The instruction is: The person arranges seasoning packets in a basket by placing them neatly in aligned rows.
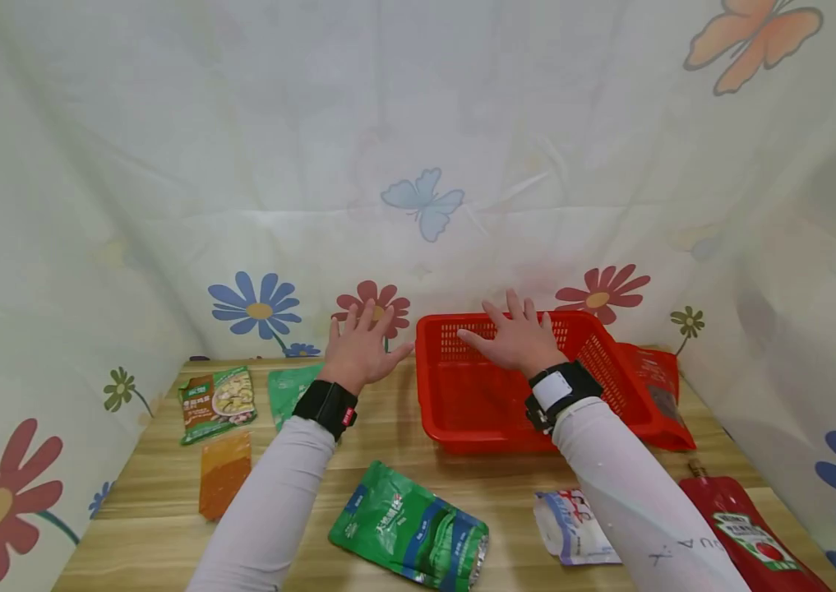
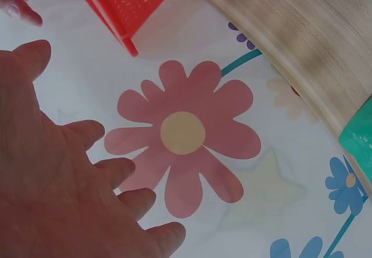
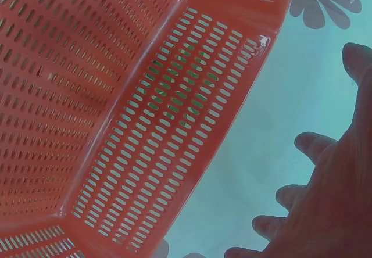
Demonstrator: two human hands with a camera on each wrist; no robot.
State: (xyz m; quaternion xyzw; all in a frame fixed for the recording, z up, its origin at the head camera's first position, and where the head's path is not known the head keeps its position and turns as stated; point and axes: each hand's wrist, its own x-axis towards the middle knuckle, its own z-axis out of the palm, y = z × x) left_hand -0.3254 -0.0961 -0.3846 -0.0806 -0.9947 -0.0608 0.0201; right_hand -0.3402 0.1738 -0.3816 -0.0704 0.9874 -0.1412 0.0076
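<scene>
My left hand [image 1: 359, 349] is stretched forward with its fingers spread and nothing in it, left of the red plastic basket [image 1: 428, 403]. In the left wrist view the spread fingers [image 2: 122, 168] show against the flowered cloth. Over the basket, my right hand [image 1: 521, 339] also has spread fingers and holds nothing. The right wrist view shows the basket's slotted wall [image 3: 168, 136] beside that hand [image 3: 331, 194]. Partly hidden behind the left wrist lies a green packet [image 1: 290, 388]. A larger green pouch [image 1: 410, 526] lies in front of the basket.
On the left are a brown-and-green food packet [image 1: 219, 403] and an orange packet [image 1: 225, 475]. A white-and-purple packet [image 1: 573, 526] and a red Heinz pouch [image 1: 754, 530] lie at the front right, near the right sleeve. Another red packet [image 1: 658, 395] touches the basket's right side. Flowered cloth [image 1: 418, 271] encloses the table.
</scene>
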